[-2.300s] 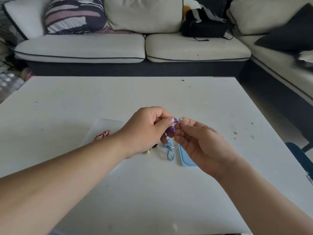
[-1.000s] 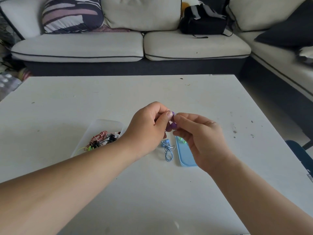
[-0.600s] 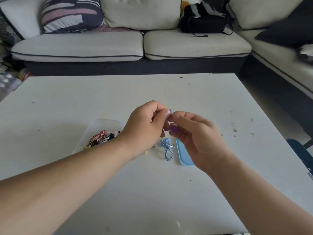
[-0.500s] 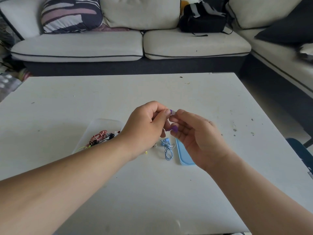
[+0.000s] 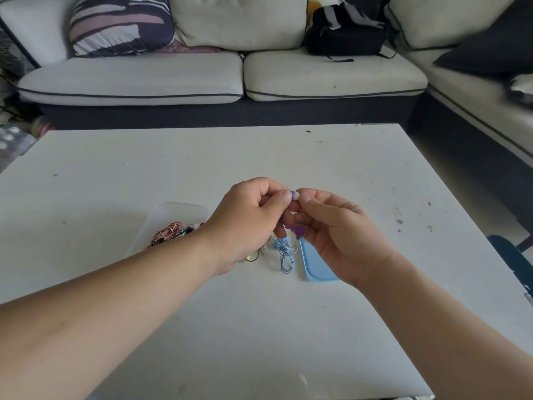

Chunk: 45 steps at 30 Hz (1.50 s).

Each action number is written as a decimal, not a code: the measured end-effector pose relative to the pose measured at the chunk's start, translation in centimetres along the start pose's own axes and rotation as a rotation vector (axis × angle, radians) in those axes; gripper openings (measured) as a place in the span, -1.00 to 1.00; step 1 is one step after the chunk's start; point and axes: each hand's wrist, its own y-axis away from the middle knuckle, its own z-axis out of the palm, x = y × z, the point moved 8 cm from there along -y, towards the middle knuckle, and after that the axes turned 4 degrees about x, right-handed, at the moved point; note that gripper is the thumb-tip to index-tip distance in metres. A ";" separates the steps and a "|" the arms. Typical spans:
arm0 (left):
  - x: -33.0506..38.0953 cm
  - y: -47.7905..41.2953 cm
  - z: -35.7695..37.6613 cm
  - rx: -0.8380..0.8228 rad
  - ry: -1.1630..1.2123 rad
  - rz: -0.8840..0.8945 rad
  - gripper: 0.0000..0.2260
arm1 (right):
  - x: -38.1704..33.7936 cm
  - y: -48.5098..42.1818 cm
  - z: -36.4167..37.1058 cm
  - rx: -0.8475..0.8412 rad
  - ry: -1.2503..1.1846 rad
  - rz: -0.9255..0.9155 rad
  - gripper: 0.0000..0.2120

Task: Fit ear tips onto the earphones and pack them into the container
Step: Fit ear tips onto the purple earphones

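Above the white table [image 5: 259, 327] my left hand [image 5: 248, 220] pinches a purple earphone [image 5: 293, 194] between thumb and fingers. My right hand [image 5: 337, 232] pinches a small white ear tip [image 5: 297, 196] against that earbud. A second purple earbud [image 5: 298, 230] hangs below between my hands. A clear container [image 5: 173, 215] on the left holds red-and-white and dark coiled earphones [image 5: 170, 233]. A blue coiled earphone [image 5: 285, 254] lies on the table under my hands, next to a blue lid [image 5: 314, 267].
Small yellow and white pieces [image 5: 253, 256] lie by my left wrist. A pale sofa [image 5: 225, 79] with a striped cushion [image 5: 121, 24] and a black bag [image 5: 346, 33] stands behind the table. A dark seat edge [image 5: 513, 258] is at the right.
Both hands stayed together at about the same spot above the table. The white ear tip now shows against the purple earbud between my fingertips, and the other earbud dropped lower.
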 end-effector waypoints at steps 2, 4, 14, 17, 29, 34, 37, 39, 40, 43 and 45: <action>-0.1 0.1 0.1 -0.018 0.005 -0.017 -0.86 | 0.0 0.0 0.2 -0.015 0.017 0.001 -0.83; -0.1 0.2 0.2 -0.028 0.020 -0.030 -0.82 | 0.2 0.1 0.2 -0.011 0.023 0.019 -0.83; -0.7 -0.2 -0.6 0.040 0.026 -0.112 -0.79 | 3.5 1.5 1.2 -0.058 -0.016 0.365 -0.75; -0.9 -0.4 -0.9 0.058 0.043 -0.128 -0.82 | 3.7 2.0 1.5 -0.116 -0.034 0.414 -0.79; -1.3 -0.8 -1.2 0.083 0.091 -0.140 -0.80 | 2.5 0.9 -0.5 0.000 -0.024 0.254 -0.83; -1.6 -0.7 -0.4 0.031 0.053 -0.145 -0.89 | 1.8 0.7 -1.5 0.046 -0.005 0.218 -0.81; -1.6 -0.6 -0.1 0.008 -0.025 -0.119 -0.91 | 1.5 0.8 -1.9 0.024 0.033 0.201 -0.82; -1.6 -0.6 0.3 -0.011 -0.050 -0.116 -0.91 | 1.4 0.8 -2.3 0.040 0.043 0.198 -0.85; -1.7 -0.6 0.5 -0.017 -0.067 -0.118 -0.91 | 1.4 0.9 -2.5 0.048 0.043 0.204 -0.86; -1.7 -0.7 1.1 -0.019 -0.117 -0.115 -0.91 | 1.8 0.9 -3.1 0.054 0.046 0.233 -0.86; -1.4 -0.8 1.9 -0.039 -0.104 -0.114 -0.91 | 1.9 0.9 -3.7 0.072 0.036 0.245 -0.85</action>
